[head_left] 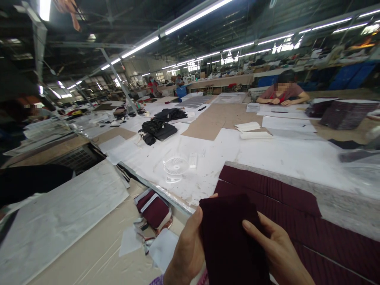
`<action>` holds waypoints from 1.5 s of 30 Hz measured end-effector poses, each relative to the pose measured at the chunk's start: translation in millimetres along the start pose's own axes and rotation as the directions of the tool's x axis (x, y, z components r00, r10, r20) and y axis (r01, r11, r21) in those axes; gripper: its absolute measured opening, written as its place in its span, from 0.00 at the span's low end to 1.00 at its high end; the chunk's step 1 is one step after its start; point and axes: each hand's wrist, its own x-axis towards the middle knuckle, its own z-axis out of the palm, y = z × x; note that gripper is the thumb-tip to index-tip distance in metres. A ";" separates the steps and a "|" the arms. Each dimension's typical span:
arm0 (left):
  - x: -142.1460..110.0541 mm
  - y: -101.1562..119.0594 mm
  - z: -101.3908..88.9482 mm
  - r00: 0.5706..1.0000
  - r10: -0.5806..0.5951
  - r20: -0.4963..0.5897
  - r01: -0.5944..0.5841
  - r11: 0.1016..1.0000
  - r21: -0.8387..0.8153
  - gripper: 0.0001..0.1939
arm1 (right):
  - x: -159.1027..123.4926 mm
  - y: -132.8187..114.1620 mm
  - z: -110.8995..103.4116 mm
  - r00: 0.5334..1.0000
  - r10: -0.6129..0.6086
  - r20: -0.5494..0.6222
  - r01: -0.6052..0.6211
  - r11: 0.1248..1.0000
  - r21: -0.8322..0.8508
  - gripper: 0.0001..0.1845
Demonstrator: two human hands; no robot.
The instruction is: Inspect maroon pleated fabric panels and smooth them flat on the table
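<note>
Dark maroon cloth in both half-closed hands, right thumb on top.

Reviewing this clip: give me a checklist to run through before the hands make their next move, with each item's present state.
1. Left hand gripping the dark maroon fabric: ok, thumb at its edge.
2. Right hand on the same fabric: ok, thumb on its face.
3. Fabric's underside unflawed: cannot tell, hidden.
4. Maroon fabric strips in rows: ok, narrow gaps between.
5. White fan apart from both hands: ok.
6. White-covered table uncluttered: not ok, black fabric bundles lie there.
</note>
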 end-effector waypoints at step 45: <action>-17.6 0.1 -5.0 0.994 -0.051 -0.094 0.087 0.901 0.426 0.14 | -19.5 -21.6 -11.3 0.982 -0.144 0.123 0.149 0.988 -0.032 0.21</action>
